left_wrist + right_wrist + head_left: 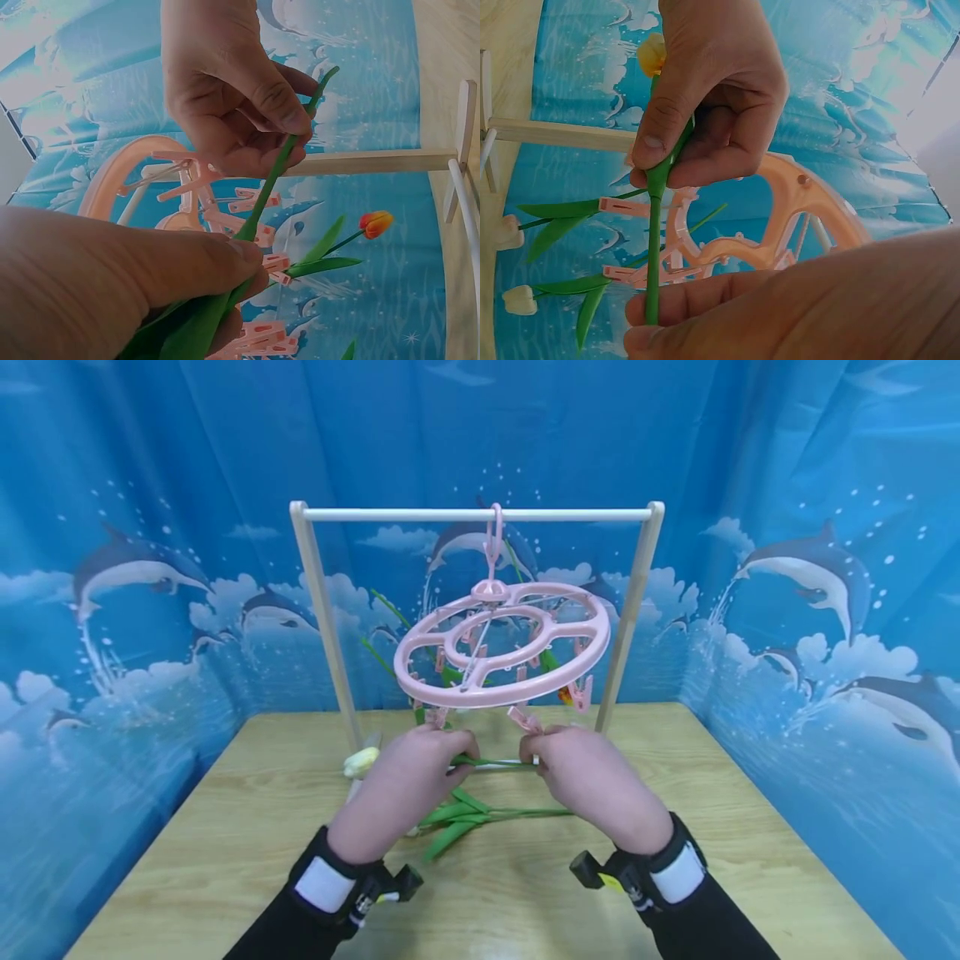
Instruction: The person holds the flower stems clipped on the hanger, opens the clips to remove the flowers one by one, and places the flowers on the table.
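Both hands hold one artificial tulip low in front of the pink hanger. My left hand pinches it where the leaves meet the green stem, and its yellow bloom pokes out past that hand. At the stem's bare end, my right hand pinches between thumb and fingers. A pink clothespin hangs right at the right fingertips. Above the hands, the round pink clip hanger hangs tilted from a white rod.
Another tulip lies on the wooden table, partly behind the left wrist. Clipped tulips hang from the hanger, among them an orange-red one and white ones. Wooden posts hold the rod. Blue dolphin curtains surround the table.
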A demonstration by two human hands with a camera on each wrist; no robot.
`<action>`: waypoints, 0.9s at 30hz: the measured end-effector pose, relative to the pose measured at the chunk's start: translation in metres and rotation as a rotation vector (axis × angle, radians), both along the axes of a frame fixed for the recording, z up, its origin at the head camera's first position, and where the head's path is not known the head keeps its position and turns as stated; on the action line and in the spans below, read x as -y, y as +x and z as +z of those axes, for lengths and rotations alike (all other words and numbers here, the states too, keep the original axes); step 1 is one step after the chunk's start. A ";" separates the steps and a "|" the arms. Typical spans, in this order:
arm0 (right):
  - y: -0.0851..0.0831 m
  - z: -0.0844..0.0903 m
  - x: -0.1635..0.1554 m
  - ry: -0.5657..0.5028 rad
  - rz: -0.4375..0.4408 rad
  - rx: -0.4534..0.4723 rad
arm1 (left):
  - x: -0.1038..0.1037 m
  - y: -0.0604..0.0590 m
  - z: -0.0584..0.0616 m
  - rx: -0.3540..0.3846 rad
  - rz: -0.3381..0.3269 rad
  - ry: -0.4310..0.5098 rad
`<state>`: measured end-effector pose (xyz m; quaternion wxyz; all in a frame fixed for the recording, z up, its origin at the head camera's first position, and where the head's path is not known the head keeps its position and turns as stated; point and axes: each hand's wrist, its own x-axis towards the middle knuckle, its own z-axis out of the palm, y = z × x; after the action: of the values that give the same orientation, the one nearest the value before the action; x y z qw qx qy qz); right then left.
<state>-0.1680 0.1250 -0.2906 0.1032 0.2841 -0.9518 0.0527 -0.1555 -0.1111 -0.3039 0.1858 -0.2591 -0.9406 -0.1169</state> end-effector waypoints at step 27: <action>-0.015 -0.027 0.003 0.031 0.056 0.040 | -0.006 -0.016 -0.020 0.072 -0.005 -0.068</action>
<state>-0.1827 0.1220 -0.3173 0.0781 0.3109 -0.9461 0.0468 -0.1710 -0.1055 -0.3241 0.1427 -0.2632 -0.9495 -0.0943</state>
